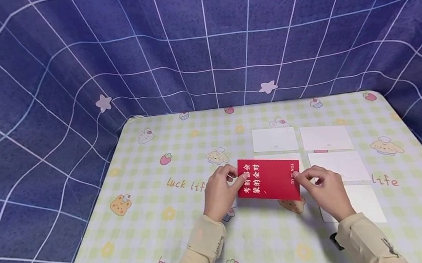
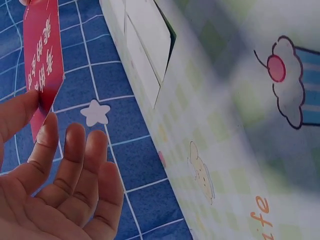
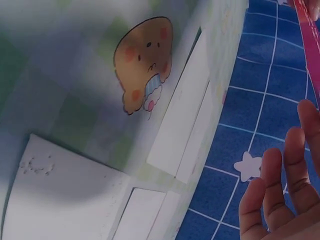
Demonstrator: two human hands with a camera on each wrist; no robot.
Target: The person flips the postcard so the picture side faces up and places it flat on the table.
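A red card [image 1: 271, 179] with white Chinese characters is held over the table between both hands. My left hand [image 1: 219, 193] pinches its left end between thumb and index finger. At the opposite end, my right hand [image 1: 327, 187] pinches the edge near a short line of white print. In the left wrist view the red card [image 2: 44, 60] is tilted up, and the other fingers of the left hand [image 2: 65, 185] are spread off it. The right wrist view catches only a sliver of the red card [image 3: 309, 47] above the right hand's fingers [image 3: 273, 182].
Several white cards lie in two columns on the right half of the table, among them a back-left card [image 1: 274, 139], a back-right card [image 1: 325, 137] and a front one [image 1: 366, 205]. The red card partly covers another white card [image 1: 288, 156]. A blue grid curtain [image 1: 185, 55] surrounds the checked tablecloth [image 1: 137, 239].
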